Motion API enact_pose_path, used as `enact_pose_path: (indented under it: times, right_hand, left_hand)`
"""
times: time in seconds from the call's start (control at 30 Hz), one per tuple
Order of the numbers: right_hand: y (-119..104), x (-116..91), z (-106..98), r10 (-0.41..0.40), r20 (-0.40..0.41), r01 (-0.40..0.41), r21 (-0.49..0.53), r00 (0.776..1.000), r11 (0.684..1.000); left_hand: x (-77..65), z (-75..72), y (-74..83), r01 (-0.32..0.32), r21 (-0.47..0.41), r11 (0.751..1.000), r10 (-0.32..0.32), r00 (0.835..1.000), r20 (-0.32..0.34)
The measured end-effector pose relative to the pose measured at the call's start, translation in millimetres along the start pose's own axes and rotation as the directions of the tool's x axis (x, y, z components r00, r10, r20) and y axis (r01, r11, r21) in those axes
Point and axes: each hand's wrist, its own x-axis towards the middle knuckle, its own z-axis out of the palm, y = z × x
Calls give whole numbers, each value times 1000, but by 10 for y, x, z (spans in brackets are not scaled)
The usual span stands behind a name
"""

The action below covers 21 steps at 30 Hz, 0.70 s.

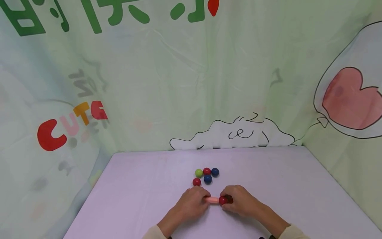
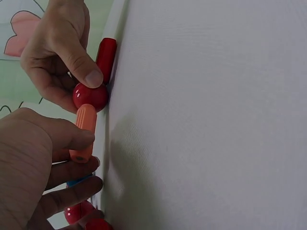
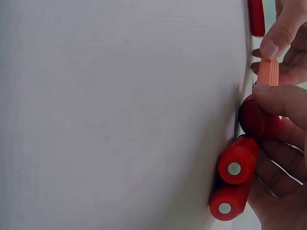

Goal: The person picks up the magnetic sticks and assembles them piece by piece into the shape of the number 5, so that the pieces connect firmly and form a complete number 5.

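An orange ribbed rod [image 1: 213,200] lies between the two hands, one end against a red ball [image 1: 222,200]. My left hand [image 1: 194,201] pinches the rod between thumb and fingers; its other fingers spread loosely in the left wrist view. From the opposite side, my right hand [image 1: 241,201] holds the red ball with its thumb and fingers. Beneath the right palm, two red rods [image 3: 237,160] lie side by side, each showing a pale round disc on its end. Another red rod [image 3: 257,18] appears past the left hand in the right wrist view.
Beyond the hands, several balls sit grouped on the pale table [image 1: 143,186]: a green ball [image 1: 199,173], a red ball [image 1: 207,171], two blue balls [image 1: 208,179] and a nearer red ball [image 1: 196,182] close to the left hand. A printed curtain [image 1: 179,83] stands behind the table.
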Motion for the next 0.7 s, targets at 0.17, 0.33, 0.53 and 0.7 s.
enact_pose_path:
  times: [0.17,0.33,0.53,0.7]
  right_hand:
    - [-7,5,2,49,2,-49,5,999,999]
    - [-9,2,4,53,-3,-53,0,999,999]
    - [-12,6,6,80,-5,-80,-3,997,997]
    - [-12,17,15,96,0,-96,3,995,995]
  left_hand:
    - [-28,-44,-50,55,-63,996,-54,998,16]
    - [-51,-113,-91,112,-97,989,-110,994,25]
    - [-54,-188,-172,118,-98,988,-120,993,-12]
    - [-38,-264,-238,125,-102,987,-131,990,-50]
